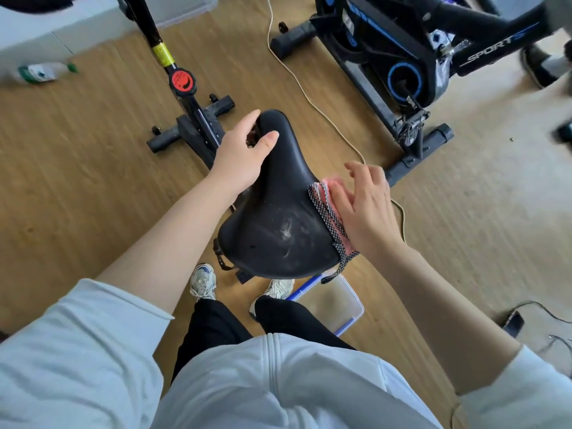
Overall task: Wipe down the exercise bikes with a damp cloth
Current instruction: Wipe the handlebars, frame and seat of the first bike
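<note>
Plastic tub (337, 300) sat nearest, at 5 o'clock of the saddle (278, 218). Above it your right hand (366, 209) pressed the cloth (328, 212) flat-fingered against the saddle's 3 o'clock flank; limp and damp, it would likely bunch, so a broad palm suited it. Farther out, your left hand (241, 154) clasped the stiff saddle nose at 11 o'clock, thumb on top. Another bike (464, 54) stood at 1 o'clock.

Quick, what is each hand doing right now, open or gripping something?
Left hand: grips the nose of the saddle, thumb on top.
Right hand: open, flat fingers pressing the cloth against the saddle's side.
</note>
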